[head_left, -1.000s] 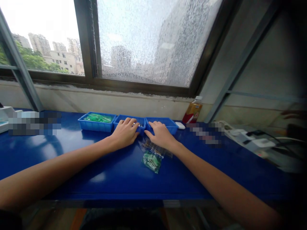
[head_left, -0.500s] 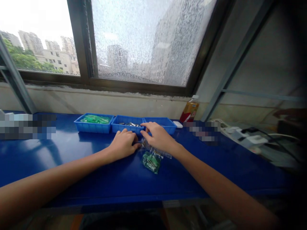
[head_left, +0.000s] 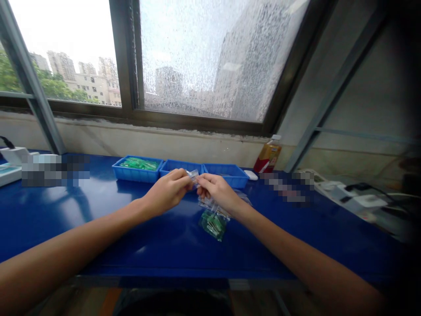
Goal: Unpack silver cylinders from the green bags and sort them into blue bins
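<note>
Between my two hands is a small clear plastic bag, raised in front of the blue bins. My left hand pinches its left side, and my right hand pinches its right side. Below my right hand, several clear bags with small metal parts lie on the table. A green bag with metal pieces rests just in front of them. The left bin holds green packets. My hands partly cover the middle bin and the near wall of the right bin.
The blue table runs below the window. At the back right stand a bottle and a small white object. White devices with cables lie far right; another white device is far left.
My hands have come together and now hold a clear bag up between them; before, they were apart over the bags on the table. The view has shifted slightly left.
</note>
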Available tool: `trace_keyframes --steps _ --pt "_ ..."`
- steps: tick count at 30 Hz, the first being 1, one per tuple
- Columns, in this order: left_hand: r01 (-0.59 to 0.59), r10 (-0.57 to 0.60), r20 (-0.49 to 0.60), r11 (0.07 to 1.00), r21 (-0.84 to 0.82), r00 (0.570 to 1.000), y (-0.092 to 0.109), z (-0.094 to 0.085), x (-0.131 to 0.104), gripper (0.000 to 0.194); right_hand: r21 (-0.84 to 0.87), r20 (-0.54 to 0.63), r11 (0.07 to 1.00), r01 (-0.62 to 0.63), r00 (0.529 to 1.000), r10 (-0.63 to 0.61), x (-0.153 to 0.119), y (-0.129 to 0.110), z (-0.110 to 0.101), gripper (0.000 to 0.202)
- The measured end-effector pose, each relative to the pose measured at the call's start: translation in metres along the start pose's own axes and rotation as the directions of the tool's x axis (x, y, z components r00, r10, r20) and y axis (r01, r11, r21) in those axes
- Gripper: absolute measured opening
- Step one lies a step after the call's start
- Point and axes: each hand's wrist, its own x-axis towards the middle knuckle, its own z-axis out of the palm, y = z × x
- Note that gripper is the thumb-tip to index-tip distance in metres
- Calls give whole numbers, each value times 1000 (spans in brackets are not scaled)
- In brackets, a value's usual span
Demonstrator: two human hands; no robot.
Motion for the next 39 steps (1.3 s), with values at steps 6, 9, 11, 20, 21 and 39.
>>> trace_keyframes --steps 6,9,11,20,21,39 --pt "404 -402 106 794 -455 909 6 4 2 32 -504 -134 818 278 910 -392 -7 1 -7 18" --pt "548 -545 233 536 -642 806 10 3 5 36 -585 -61 722 371 867 -495 -9 0 -9 20" --pt "568 -575 254 469 -677 778 10 3 6 24 -563 -20 710 422 853 -522 -10 -1 -7 20" --pt "438 -413 162 770 -464 896 13 9 1 20 -320 -228 894 314 890 -394 -3 3 -4 35" --pt "427 -383 188 812 -398 904 17 10 0 22 -395 -268 874 284 874 -405 -1 5 -12 40" --pt "321 -282 392 946 -35 876 4 8 -8 8 -661 227 701 268 962 -154 -11 -4 -19 26"
